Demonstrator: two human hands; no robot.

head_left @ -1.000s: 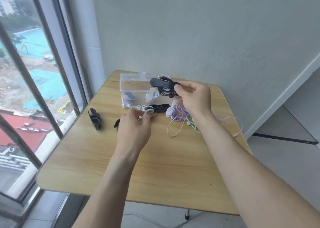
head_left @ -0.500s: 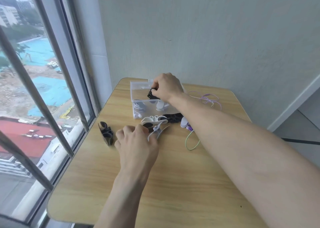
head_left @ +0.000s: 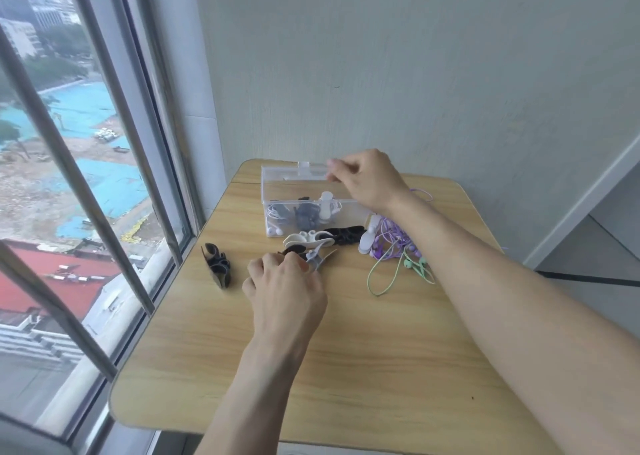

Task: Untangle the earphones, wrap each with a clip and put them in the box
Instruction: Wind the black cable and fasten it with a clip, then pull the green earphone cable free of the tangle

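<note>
— Small wooden table (head_left: 346, 368) pushed against the window (head_left: 86, 177), grey wall behind. Both hands are out over it, well apart from each other.

— What's the right hand (head_left: 367, 181) doing?

— It hovers over the far rim of the clear box (head_left: 277, 191), fingers curled, holding nothing that I can see. Under it, inside the box, lie a black bundle (head_left: 306, 214) and a white bundle (head_left: 325, 207), both clipped.

— And the left hand (head_left: 287, 288)?

— Nearer me, fingers curled round a grey clip (head_left: 318, 259), just short of the white clip (head_left: 304, 238) and the black clip (head_left: 343, 235) that lie in front of the box.

— What's left?

— The purple earphones (head_left: 391, 240) and the green earphones (head_left: 398, 274), tangled together below the right forearm.

— Trouble ahead?

— I'd say the forearm. If it sweeps back low, it could snag a purple loop and drag the heap toward the table edge. And pulling one cord hard would likely tighten the knot. The spare black clip (head_left: 218, 267), left of the left hand, sits near the window edge; a nudge could knock it off.
</note>
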